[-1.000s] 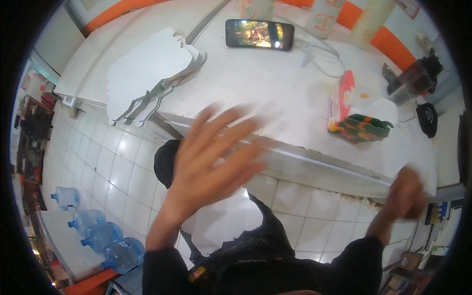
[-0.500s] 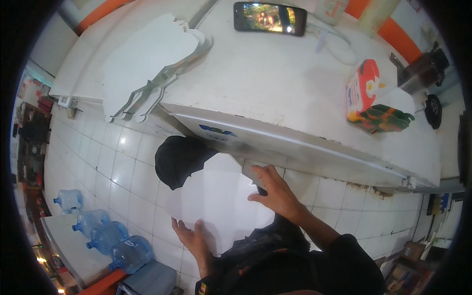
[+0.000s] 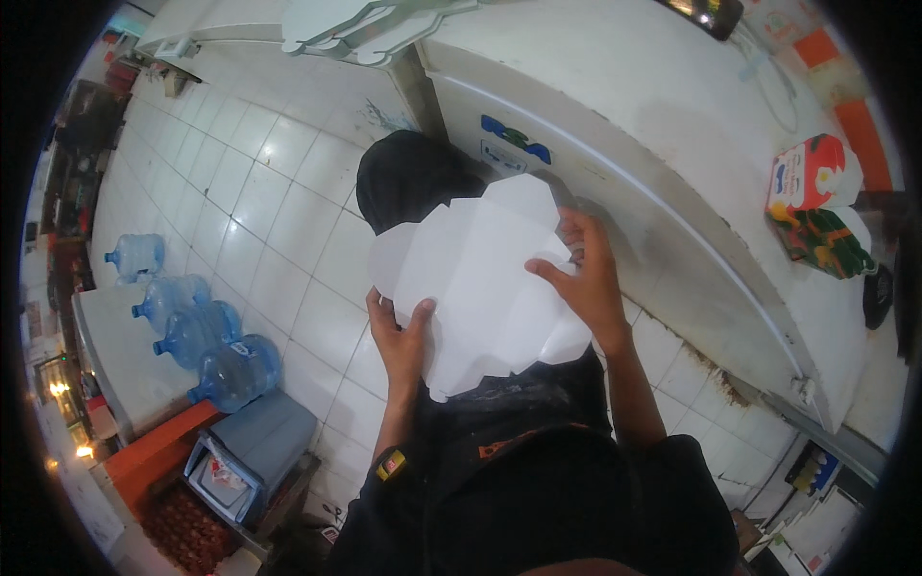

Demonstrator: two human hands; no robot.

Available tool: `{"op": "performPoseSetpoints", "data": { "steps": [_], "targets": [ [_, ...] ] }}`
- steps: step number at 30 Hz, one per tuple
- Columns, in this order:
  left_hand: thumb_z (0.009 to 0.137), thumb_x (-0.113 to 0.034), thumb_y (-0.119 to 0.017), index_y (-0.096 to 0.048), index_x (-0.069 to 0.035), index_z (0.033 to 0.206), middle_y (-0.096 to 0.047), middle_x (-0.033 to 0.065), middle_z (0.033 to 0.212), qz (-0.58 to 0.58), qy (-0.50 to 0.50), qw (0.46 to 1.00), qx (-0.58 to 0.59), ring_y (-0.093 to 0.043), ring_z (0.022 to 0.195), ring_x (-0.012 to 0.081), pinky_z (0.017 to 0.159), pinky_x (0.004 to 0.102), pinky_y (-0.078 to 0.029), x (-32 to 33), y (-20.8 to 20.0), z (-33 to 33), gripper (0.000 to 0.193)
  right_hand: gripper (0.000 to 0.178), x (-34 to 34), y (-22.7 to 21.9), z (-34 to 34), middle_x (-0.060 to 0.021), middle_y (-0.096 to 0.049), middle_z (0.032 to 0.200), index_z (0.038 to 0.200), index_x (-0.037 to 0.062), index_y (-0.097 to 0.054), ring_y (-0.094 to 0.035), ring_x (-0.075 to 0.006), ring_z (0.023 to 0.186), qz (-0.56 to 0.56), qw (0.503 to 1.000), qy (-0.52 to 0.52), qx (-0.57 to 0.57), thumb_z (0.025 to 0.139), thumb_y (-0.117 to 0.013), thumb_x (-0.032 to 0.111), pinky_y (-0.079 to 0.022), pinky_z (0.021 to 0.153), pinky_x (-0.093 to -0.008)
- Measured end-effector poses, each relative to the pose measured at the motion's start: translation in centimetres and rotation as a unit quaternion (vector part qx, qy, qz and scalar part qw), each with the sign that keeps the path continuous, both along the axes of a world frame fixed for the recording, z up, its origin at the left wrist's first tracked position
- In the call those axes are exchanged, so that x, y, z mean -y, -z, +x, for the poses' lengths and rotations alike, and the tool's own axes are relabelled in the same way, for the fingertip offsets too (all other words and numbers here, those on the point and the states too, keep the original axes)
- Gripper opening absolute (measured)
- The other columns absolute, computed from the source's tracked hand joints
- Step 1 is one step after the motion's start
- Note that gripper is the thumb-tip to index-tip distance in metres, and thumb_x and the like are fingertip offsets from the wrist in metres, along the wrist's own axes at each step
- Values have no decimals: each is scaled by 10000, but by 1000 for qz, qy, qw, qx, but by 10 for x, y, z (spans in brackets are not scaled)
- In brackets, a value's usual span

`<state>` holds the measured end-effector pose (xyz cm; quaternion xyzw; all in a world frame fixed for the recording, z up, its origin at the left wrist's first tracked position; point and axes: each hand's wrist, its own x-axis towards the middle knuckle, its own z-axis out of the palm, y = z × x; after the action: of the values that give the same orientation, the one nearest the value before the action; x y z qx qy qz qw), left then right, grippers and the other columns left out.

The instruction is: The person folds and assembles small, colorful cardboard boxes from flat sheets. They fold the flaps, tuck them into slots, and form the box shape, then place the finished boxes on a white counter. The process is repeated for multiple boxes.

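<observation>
Card (image 3: 480,283), mid-frame, pinched at its edges between thumb and fingers of left hand (image 3: 400,338) and right hand (image 3: 591,283), isn't yet folded up; 1 box (image 3: 812,230), right, seems already formed; flat blanks (image 3: 322,19), top, lie untouched.

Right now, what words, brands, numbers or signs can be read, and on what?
I don't copy print, only place it:
Red carton: panel print, too small to read.
Counter front: blue-and-green sticker, too blurred to read.
Black sleeve: yellow patch, too small.
White sheet, held by left hand and right hand: none visible.
</observation>
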<state>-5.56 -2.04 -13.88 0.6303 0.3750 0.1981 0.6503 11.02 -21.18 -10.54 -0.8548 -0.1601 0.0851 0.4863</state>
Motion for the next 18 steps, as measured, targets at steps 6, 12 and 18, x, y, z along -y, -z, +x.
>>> {"op": "performPoseSetpoints", "data": {
  "steps": [6, 12, 18],
  "targets": [
    [843, -42, -711, -353, 56, 1376, -529, 223, 1287, 50, 32, 998, 6, -537, 1168, 283, 971, 345, -443, -10, 11, -2, 650, 495, -9, -14, 36, -94, -623, 944, 1169, 42, -598, -603, -197, 831, 63, 993, 9, -101, 732, -819, 115, -500, 752, -317],
    [857, -65, -661, -317, 37, 1437, -443, 205, 1398, 73, 23, 996, 44, -443, 1294, 297, 1066, 401, -366, -14, 21, -10, 682, 232, 8, -37, 41, -132, -682, 860, 975, -6, -667, -650, -209, 718, -77, 995, -12, -61, 842, -728, 174, -513, 691, -314],
    [876, -257, -672, -360, -23, 1433, -450, 186, 1402, 263, -26, 962, 69, -452, 1291, 323, 1009, 429, -412, -17, -14, -9, 680, 176, 31, -51, 21, -72, -685, 839, 956, 5, -635, -623, -146, 682, 133, 991, -4, -8, 887, -702, 151, -489, 631, -304]
  ]
}}
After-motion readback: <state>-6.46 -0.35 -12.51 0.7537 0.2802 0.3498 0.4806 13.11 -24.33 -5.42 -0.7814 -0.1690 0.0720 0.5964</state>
